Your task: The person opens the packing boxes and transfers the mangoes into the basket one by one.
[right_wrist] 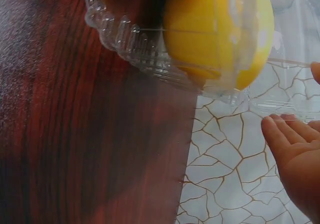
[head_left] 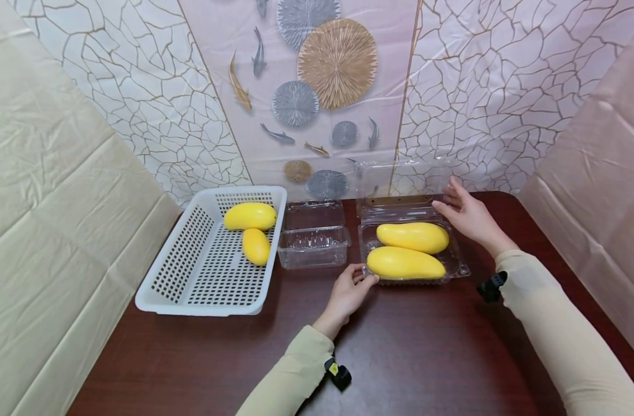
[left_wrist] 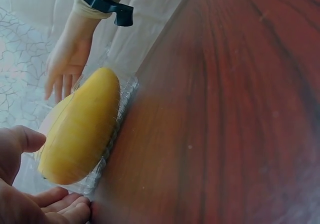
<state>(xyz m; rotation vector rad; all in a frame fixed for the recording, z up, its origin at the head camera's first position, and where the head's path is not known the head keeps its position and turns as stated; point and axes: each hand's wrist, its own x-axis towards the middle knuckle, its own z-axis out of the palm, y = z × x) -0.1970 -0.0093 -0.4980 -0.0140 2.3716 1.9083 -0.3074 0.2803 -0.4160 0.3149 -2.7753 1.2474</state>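
Soft, even light is being cast from above, and only faint shadows are being thrown on the table [head_left: 426, 346]. Edges are being bent by wide-angle distortion in the head view. Both wrist views are being softened by blur, with mild glare on the clear container [right_wrist: 125, 38].

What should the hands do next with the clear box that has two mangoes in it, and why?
Probably fold the lid down. The clear box already holds two mangoes, its lid stands open, the right hand touches the lid's edge, and the left hand steadies the box's front corner on the table.
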